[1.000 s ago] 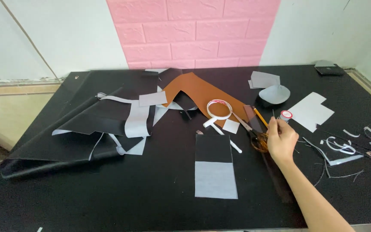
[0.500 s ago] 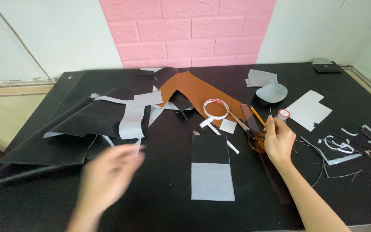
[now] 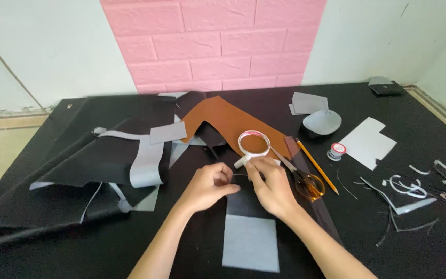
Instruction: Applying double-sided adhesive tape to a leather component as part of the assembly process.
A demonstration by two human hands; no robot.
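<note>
Both hands meet mid-counter (image 3: 429, 129) over the black-and-grey strip (image 3: 250, 235), whose long axis runs toward the near edge; left hand (image 3: 208, 186) and right hand (image 3: 270, 188) pinch together on a thin thread (image 3: 239, 174)

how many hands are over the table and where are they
2. The left hand and the right hand meet fingertip to fingertip at the top edge of the black and grey piece, just below the tape roll. No other hands show.
</note>
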